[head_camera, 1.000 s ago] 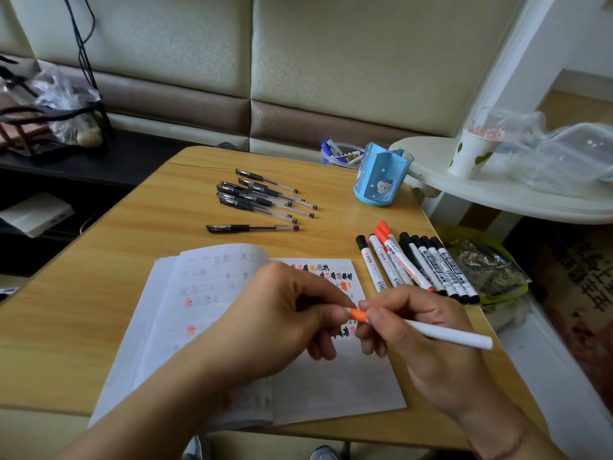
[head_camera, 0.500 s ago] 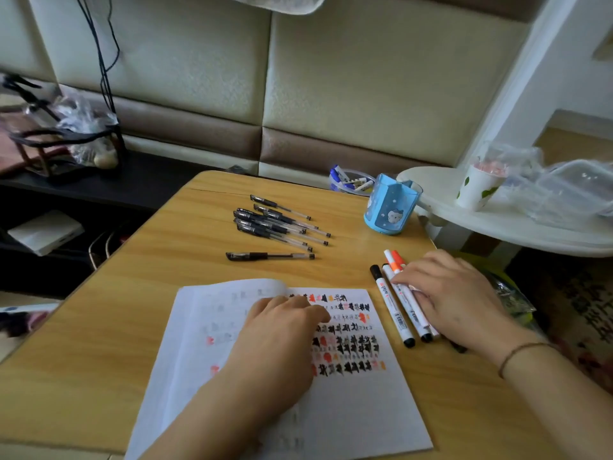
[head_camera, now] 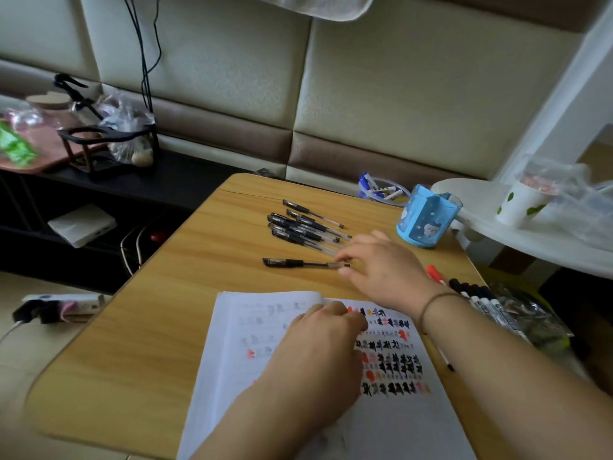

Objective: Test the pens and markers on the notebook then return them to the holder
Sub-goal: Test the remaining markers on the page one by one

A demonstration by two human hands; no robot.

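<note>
An open notebook with black and orange test marks lies at the front of the wooden table. My left hand rests on its page, fingers loosely curled. My right hand reaches across to a single black pen lying apart from the rest; a fingertip and the thumb pinch its clear end. Several more black pens lie in a cluster behind it. The blue pen holder stands at the table's far right. Black and red markers lie in a row at the right edge, partly hidden by my right forearm.
A white side table with a paper cup and plastic bags adjoins on the right. A clear tub of markers sits behind the holder. A crinkled plastic bag lies beyond the markers. A dark shelf with a rack is at left.
My right hand laid the orange marker in the row, then crossed left to the single black pen. My left hand let go of the marker's end and settled on the notebook.
</note>
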